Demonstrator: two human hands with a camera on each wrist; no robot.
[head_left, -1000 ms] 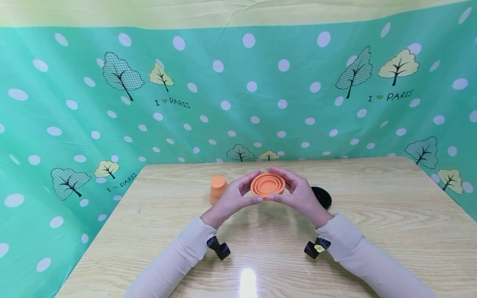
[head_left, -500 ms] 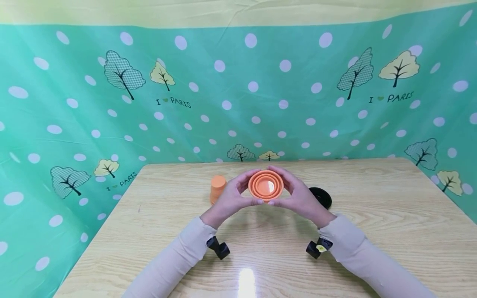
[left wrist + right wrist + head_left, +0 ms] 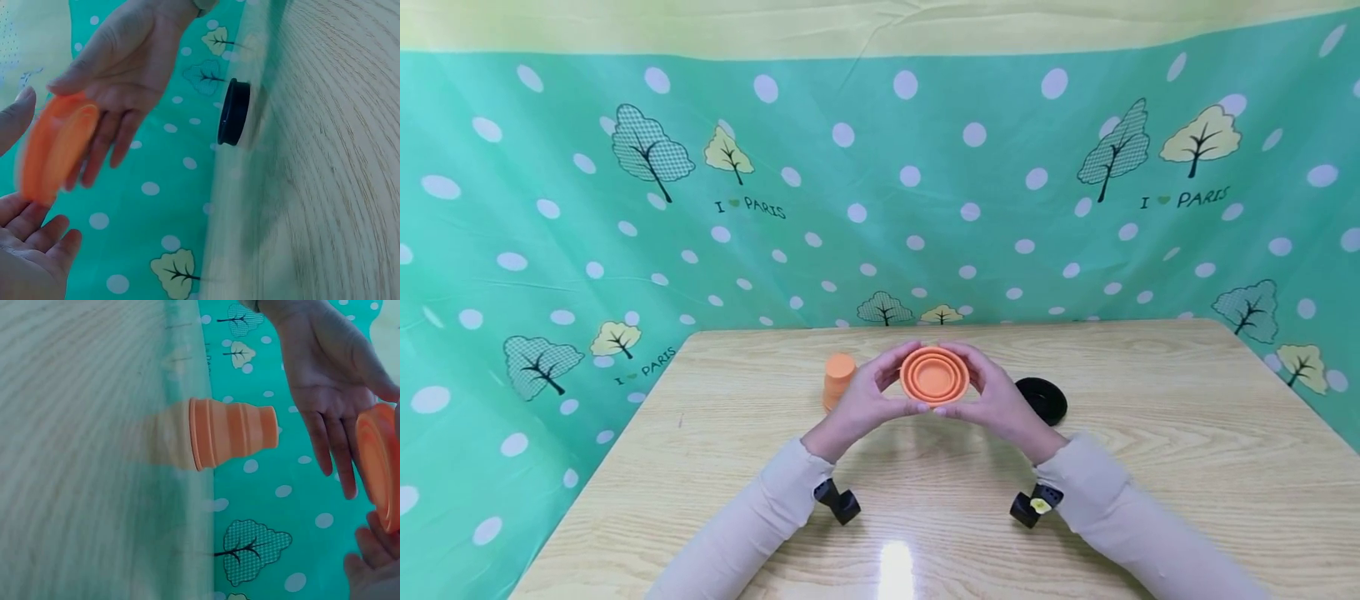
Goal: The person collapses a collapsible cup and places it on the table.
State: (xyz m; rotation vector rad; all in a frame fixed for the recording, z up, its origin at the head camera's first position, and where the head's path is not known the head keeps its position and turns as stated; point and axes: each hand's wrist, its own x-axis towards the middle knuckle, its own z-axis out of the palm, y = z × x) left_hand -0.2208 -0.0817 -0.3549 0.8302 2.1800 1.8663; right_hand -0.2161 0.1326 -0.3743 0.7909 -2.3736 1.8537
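Both hands hold an orange collapsible cup (image 3: 935, 377) up over the table, folded flat into concentric rings with its round face toward the head camera. My left hand (image 3: 874, 395) grips its left edge and my right hand (image 3: 992, 397) its right edge, thumbs at the near rim and fingers at the far side. In the left wrist view the folded cup (image 3: 56, 147) appears edge-on between the hands. Beyond the left hand, a second orange cup (image 3: 234, 432) stands extended and upside down on the table. A black round lid-like piece (image 3: 1042, 401) lies beside the right hand.
The wooden table (image 3: 1150, 467) reaches back to a green dotted curtain (image 3: 820, 192) with printed trees. A light glare (image 3: 897, 571) shows near the table's front. Black cameras are strapped on both wrists.
The folded cup has tilted its face more toward the head camera and shifted slightly left. The right hand moved a little left with it, uncovering more of the black piece.
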